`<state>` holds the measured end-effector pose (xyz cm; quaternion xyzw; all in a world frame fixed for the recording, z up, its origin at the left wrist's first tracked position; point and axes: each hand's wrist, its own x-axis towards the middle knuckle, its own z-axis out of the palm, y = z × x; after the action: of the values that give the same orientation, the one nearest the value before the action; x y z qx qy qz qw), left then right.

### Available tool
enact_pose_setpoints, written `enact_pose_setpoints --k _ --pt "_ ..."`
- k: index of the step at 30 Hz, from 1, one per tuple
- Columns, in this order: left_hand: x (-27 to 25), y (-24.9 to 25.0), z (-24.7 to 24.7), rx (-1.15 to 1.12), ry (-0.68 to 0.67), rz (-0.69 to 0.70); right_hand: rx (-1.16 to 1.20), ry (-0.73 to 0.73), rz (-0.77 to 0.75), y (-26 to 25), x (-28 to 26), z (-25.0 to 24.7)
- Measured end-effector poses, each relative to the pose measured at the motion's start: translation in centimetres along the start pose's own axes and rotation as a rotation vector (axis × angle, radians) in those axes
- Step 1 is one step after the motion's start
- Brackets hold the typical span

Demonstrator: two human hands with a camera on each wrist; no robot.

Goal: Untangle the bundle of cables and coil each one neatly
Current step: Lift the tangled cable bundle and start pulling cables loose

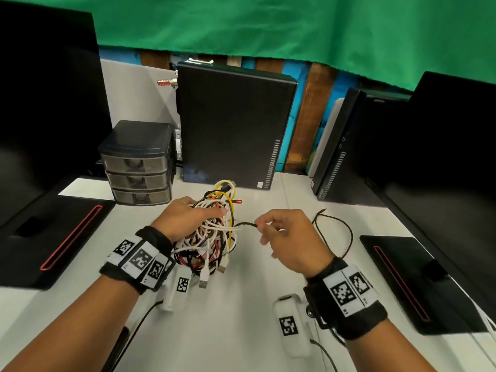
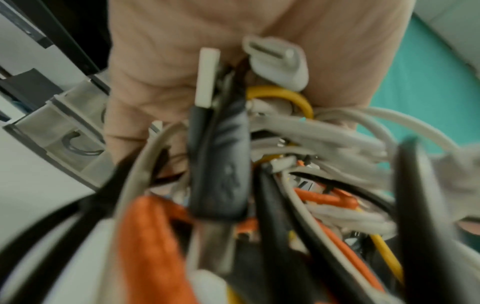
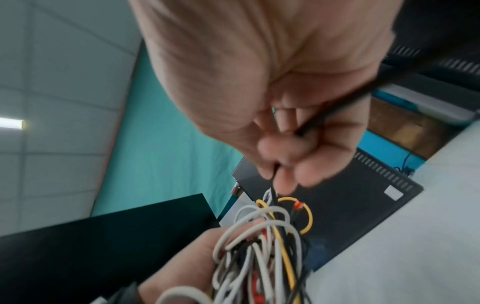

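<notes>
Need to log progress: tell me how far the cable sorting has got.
Done: nothing coiled yet. In hand: the left hand grips the bundle while the right hand pinches a black cable, part already trailing loose on the table. Left: nearly everything.

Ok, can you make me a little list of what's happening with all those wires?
left hand: holds the bundle above the table
right hand: pinches a black cable that leads out of the bundle
black cable's far part: loops on the table to the right of the hand
bundle colours: white, black, yellow, red
plugs: white USB ends hang at the bundle's bottom
behind: drawers, computer
coiled so far: none in view
</notes>
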<state>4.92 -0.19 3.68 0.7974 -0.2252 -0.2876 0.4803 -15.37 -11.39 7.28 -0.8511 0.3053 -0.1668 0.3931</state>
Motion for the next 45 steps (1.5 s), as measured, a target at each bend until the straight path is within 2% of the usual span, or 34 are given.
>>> enact_pose_setpoints --k 3,6,10,12,14,17,18,19,21,24,30,34,37,45 --pt "-0.7 0.5 0.6 0.065 -0.087 0.034 -0.285 0.041 -0.081 0.1 0.9 -0.9" --pt "-1.2 0.8 1.5 0.040 -0.177 0.071 -0.463 0.001 -0.135 -0.7 1.7 -1.9" --pt "-1.1 0.9 2.4 -0.117 -0.213 0.043 -0.696 -0.158 -0.265 -2.3 1.9 -0.8" --pt "-1.2 0.7 2.5 -0.233 -0.263 0.011 -0.782 -0.182 -0.311 -2.8 2.3 -0.5" --pt "-1.5 0.8 2.8 -0.428 -0.335 0.002 -0.739 -0.070 -0.411 -3.2 2.4 -1.0" --pt "-1.7 1.2 2.7 -0.762 -0.391 -0.048 -0.268 0.402 -0.660 -4.2 -0.1 -1.7" --pt "-1.7 1.2 2.7 -0.845 -0.401 -0.065 -0.105 0.466 -0.673 -4.4 -1.4 -1.6" --pt "-1.7 1.1 2.6 -0.910 -0.399 -0.074 0.013 0.455 -0.629 -4.2 -2.6 -1.2" --pt "-1.7 1.0 2.3 -0.993 -0.396 -0.080 0.126 0.341 -0.430 -2.7 -3.7 0.0" --pt "-2.0 0.7 2.1 -1.064 -0.390 -0.084 0.075 0.230 -0.183 0.5 -3.1 1.6" --pt "-2.0 0.3 2.1 -1.095 -0.369 -0.021 0.268 0.194 0.019 0.9 -1.4 3.1" --pt "-1.9 0.4 2.5 -1.045 -0.325 0.091 0.359 0.059 0.064 -0.2 -1.1 3.3" --pt "-1.7 0.3 2.7 -1.053 -0.304 0.109 0.410 -0.008 0.049 -0.6 -1.1 3.4" --pt "-1.9 0.5 3.2 -1.089 -0.323 0.138 0.396 0.101 0.099 -0.3 -1.1 3.4"
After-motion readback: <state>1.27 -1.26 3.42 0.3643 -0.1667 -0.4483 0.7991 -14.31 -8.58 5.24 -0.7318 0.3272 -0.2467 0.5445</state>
